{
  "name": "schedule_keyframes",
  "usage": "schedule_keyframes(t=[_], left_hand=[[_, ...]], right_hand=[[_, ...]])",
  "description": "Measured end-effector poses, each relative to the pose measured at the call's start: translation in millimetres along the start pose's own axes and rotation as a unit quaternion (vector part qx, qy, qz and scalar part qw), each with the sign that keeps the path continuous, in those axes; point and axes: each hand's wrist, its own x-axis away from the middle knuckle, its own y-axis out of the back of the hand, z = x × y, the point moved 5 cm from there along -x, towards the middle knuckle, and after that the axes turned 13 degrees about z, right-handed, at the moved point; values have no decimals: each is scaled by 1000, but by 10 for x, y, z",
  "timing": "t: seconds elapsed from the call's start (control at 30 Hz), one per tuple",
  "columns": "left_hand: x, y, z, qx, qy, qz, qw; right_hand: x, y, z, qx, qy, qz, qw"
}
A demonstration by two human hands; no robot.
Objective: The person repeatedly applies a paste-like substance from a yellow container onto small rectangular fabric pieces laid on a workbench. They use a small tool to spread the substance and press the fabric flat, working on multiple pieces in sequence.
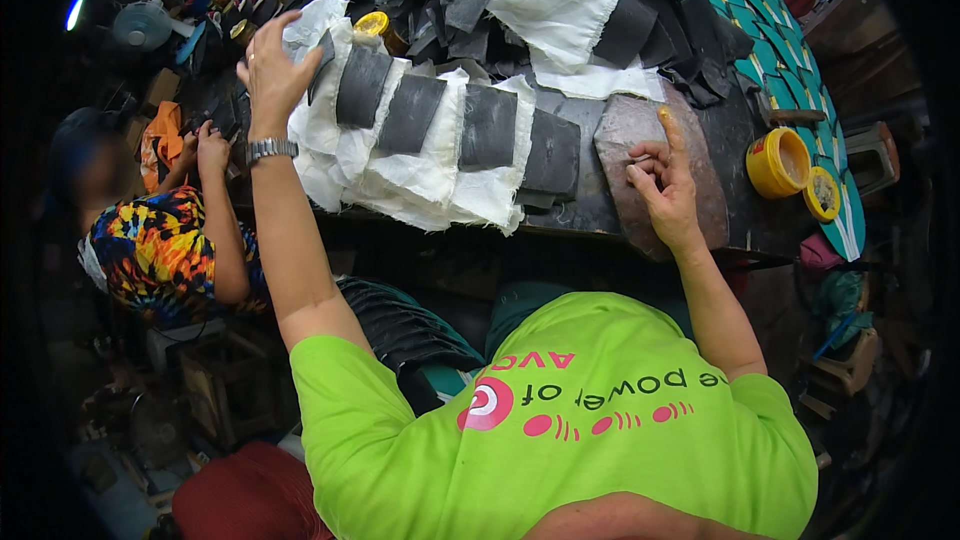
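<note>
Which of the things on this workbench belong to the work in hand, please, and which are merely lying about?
In hand:
left hand on overlapped dark leather pieces with white cloth
right hand on brown stone slab

Lying about:
open yellow glue tin
teal cut pieces

Shirt [600, 420]: lime green, pink and dark print. Cloths [430, 165]: white, each bearing a dark grey panel [412, 112]. Slab [640, 160]: mottled brown-grey. Tubs [780, 162]: yellow. Strips [790, 70]: teal. Neighbour's shirt [160, 250]: multicoloured orange, blue, yellow swirl. Watch [270, 149]: silver. Desk [745, 140]: black.
</note>
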Motion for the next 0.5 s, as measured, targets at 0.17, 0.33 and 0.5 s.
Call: schedule_keyframes(t=[0.17,0.33,0.5], left_hand=[[394,-180,112,-75,81,33,993],[389,-360,117,-86,82,11,993],[296,-321,-53,-100,32,-26,994]], right_hand=[[-2,1,18,28,-9,16,999],[2,-7,25,17,0,11,1000],[13,-2,4,6,5,3,1000]])
